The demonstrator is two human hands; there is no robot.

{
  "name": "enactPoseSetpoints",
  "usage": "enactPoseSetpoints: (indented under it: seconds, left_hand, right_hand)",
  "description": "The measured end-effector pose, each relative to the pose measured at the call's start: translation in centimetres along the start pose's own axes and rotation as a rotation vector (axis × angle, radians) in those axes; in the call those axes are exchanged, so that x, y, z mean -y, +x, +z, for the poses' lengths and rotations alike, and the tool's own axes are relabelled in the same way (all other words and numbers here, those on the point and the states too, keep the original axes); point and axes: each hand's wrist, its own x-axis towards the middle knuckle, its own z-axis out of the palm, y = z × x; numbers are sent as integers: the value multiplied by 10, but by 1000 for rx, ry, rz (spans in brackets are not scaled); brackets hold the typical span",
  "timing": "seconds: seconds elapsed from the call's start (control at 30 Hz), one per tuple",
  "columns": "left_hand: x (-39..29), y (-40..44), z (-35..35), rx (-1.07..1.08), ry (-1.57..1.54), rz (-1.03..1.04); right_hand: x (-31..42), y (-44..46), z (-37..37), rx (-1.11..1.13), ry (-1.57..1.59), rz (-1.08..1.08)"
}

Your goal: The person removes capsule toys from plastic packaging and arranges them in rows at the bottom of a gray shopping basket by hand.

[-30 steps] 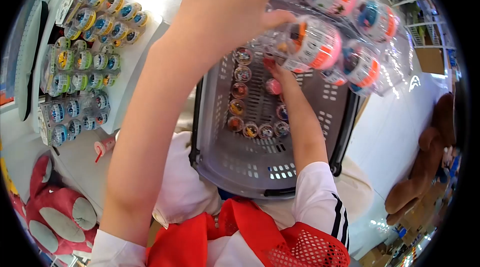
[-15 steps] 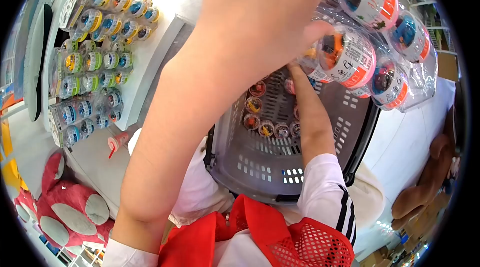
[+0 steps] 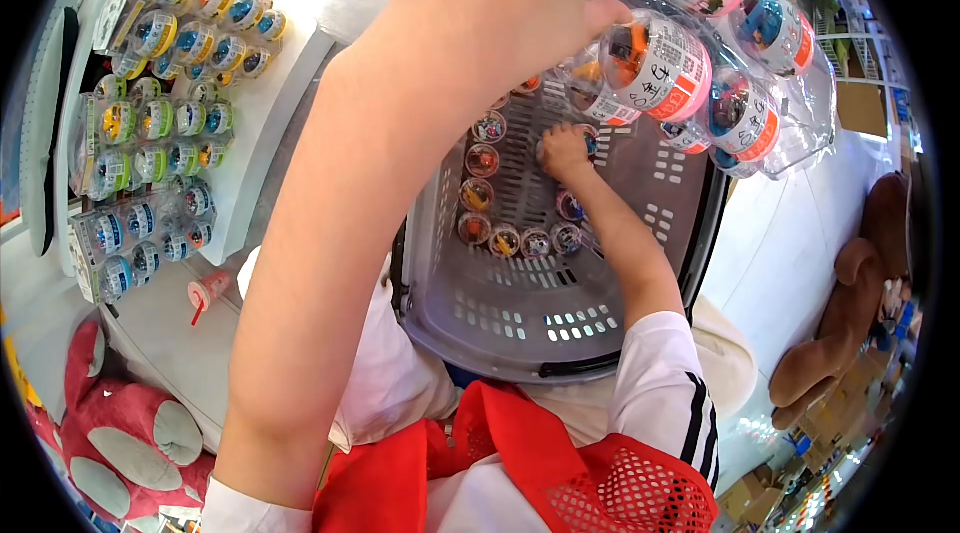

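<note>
My left hand (image 3: 500,3) is raised high, closed on a clear plastic tray (image 3: 800,133) packed with capsule toys; its fingertips run past the top edge. Capsule toys (image 3: 660,63) in the tray have clear domes with small coloured figures inside, pink ends and orange-and-white labels. Down in the grey shopping basket (image 3: 470,318), my right hand (image 3: 566,151) has its fingers curled round a capsule toy that is mostly hidden. Small round capsules (image 3: 480,161) stand in a row along the basket's left side and front, and another capsule (image 3: 568,205) is close below my right hand.
White shelving (image 3: 250,123) at the left bears clear packs of capsule toys (image 3: 155,118) with yellow, green and blue bands. A pink cup with a red straw (image 3: 208,288) and a red-and-grey plush toy (image 3: 130,433) are at the lower left. Brown plush (image 3: 830,323) lies at the right.
The view has shifted, so the tray and shelf appear further left. My right hand shows more clearly inside the basket, now closed on a capsule. My left hand still holds the tray.
</note>
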Motion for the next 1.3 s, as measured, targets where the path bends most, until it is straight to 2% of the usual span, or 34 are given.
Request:
enactPoseSetpoints:
  seconds: [0.03, 0.13, 0.17, 0.27, 0.3, 0.4, 0.53, 0.63, 0.67, 0.77, 1.0, 1.3]
  left_hand:
    - [2, 0, 5, -23, -5, 6]
    - [5, -2, 9, -41, -37, 8]
    - [5, -1, 8, -32, -33, 2]
    - [2, 0, 3, -7, -10, -9]
    - [2, 1, 2, -9, -12, -5]
    - [3, -1, 1, -29, -58, 26]
    - [4, 2, 2, -1, -36, -3]
    - [-5, -2, -5, -9, -53, -5]
    - [-6, -2, -8, -4, -75, -2]
    - [-2, -1, -8, 3, -143, -2]
    - [3, -1, 8, -40, -87, -8]
    - [1, 2, 9, -29, -71, -4]
  right_hand:
    - [-2, 1, 6, -82, 83, -44]
    - [5, 8, -5, -191, 832, 348]
    - [2, 3, -21, -210, 1258, 379]
    - [-10, 27, 11, -48, 1911, 445]
    - [-12, 32, 13, -26, 2005, 501]
    - [-22, 32, 17, -39, 2487, 337]
    - [-23, 42, 21, -90, 2729, 432]
    - [-12, 54, 15, -419, 2651, 524]
    - [-19, 70, 42, -431, 2591, 534]
    - [-21, 80, 46, -521, 2259, 651]
    - [-19, 84, 33, -505, 1686, 765]
    - [-18, 87, 36, -412, 1312, 764]
